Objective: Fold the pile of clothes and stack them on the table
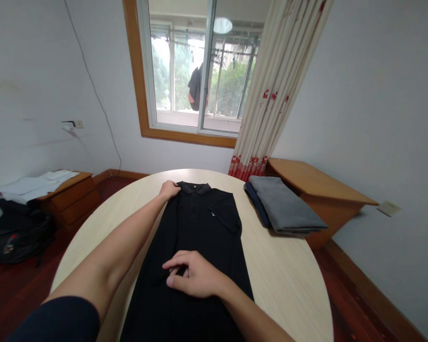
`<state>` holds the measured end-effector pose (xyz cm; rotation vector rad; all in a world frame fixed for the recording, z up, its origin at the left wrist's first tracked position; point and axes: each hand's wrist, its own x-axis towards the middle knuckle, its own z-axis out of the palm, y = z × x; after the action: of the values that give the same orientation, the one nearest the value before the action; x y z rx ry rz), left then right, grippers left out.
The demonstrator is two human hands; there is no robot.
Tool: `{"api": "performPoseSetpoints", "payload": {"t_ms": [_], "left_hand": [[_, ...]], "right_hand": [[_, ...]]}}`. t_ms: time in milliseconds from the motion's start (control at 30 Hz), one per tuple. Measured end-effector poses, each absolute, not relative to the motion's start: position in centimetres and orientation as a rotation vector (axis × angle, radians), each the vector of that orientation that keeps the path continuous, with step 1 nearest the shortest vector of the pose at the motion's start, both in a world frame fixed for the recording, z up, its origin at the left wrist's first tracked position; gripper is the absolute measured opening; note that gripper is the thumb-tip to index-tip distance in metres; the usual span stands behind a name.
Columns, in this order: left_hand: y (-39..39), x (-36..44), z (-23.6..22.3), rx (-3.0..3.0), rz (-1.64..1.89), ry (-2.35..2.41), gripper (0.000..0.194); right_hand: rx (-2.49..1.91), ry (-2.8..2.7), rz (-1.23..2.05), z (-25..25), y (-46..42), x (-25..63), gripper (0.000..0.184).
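A black polo shirt (196, 228) lies front side up along the middle of the round table, its collar at the far end and its hem running out of view at the bottom. At the shirt's far left shoulder, my left hand (170, 189) is closed, pinching the fabric's edge. Over the lower front of the shirt is my right hand (196, 275), thumb and fingers apart with nothing between them. A short sleeve lies folded onto the right side of the shirt, near a small white chest logo.
Folded grey and dark blue clothes (285, 204) are stacked on the right of the pale round table (288, 275). A wooden desk (317, 178) stands behind them. On the left are a low cabinet (71, 194) with papers and a black bag (17, 232). Beyond are a window and a curtain (271, 90).
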<state>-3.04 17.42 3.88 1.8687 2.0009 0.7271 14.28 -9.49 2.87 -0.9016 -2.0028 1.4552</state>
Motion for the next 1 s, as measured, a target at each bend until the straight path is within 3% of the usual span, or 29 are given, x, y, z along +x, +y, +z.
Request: {"api": "performPoseSetpoints", "payload": {"t_ms": [267, 500, 600, 833, 1000], "left_hand": [[16.0, -2.8, 2.5, 2.074, 0.638, 1.868, 0.031], [13.6, -3.6, 0.8, 2.326, 0.357, 1.697, 0.050], [13.3, -3.3, -0.4, 2.336, 0.240, 1.740, 0.062], [15.8, -1.7, -0.8, 2.302, 0.086, 1.882, 0.071], [18.2, -0.8, -0.7, 2.266, 0.049, 1.945, 0.073]], "right_hand": [[-0.930, -1.395, 2.002, 2.9, -9.6, 14.3, 0.070], [-0.886, -1.314, 2.107, 3.3, -9.7, 14.5, 0.070], [-0.975, -1.487, 2.066, 2.8, -9.5, 14.5, 0.071], [-1.128, -1.681, 1.903, 2.2, -8.6, 14.6, 0.054], [-1.211, -1.879, 1.257, 4.6, -7.9, 17.7, 0.038]]}}
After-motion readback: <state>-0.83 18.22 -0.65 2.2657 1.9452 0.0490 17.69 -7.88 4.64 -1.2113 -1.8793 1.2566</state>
